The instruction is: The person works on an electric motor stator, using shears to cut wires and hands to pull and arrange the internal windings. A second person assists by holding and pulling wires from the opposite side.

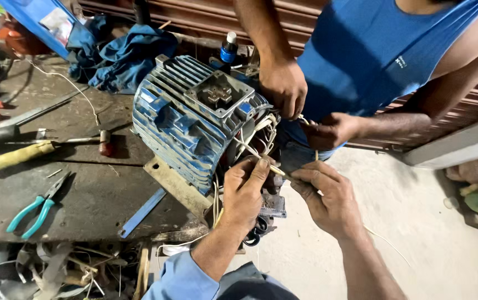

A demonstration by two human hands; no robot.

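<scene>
Fingers (258,166) of the left hand (243,191) are pinching a thin pale wire lead (277,170) just where it is coming out of the open end of the blue ribbed motor housing (186,119), and the right hand (328,197) is closing thumb and forefinger on the same lead a little further along, so both hands are grasping it with a short stretch running between them. That lead is sitting at the motor's open end, beside the bundle of white winding wires (261,133), above the edge of the dark tabletop (83,194). It is looking light and springy, a thing that will bend easily and could kink or pull loose if tugged hard, so a hold close to the tip with the fingertips seems the sensible place, as it is being held now. The motor itself is looking heavy and is resting steady on its foot. Across from the wearer another person in a blue vest is working too, one hand (283,86) resting at the housing's rim, the other hand (328,130) holding a strand of wire. Teal-handled pliers (36,208) and a hammer (39,147) are lying on the tabletop, well apart from the hands, with blue cloth (125,58) heaped behind the motor.
</scene>
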